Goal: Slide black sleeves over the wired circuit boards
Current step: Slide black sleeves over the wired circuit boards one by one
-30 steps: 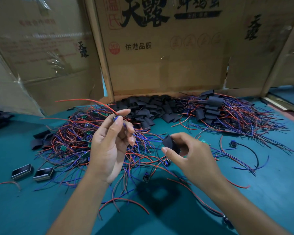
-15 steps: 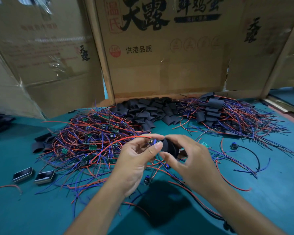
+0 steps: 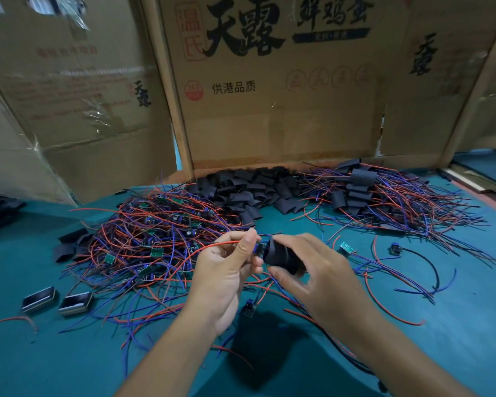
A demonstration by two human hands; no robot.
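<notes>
We pinch a wired circuit board point(image 3: 259, 249) in the left hand point(image 3: 226, 277) while the right hand point(image 3: 321, 279) grips a black sleeve point(image 3: 279, 257) touching it.

dim overhead light, soft blur, warped edges.

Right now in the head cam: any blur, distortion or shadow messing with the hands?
Head view: wide-angle bend bows the cardboard wall edges and corners go soft; left hand and right hand are slightly motion-smeared at the black sleeve; a dark shadow falls on the teal mat below them; tape on the left carton shows mild glare.
</notes>
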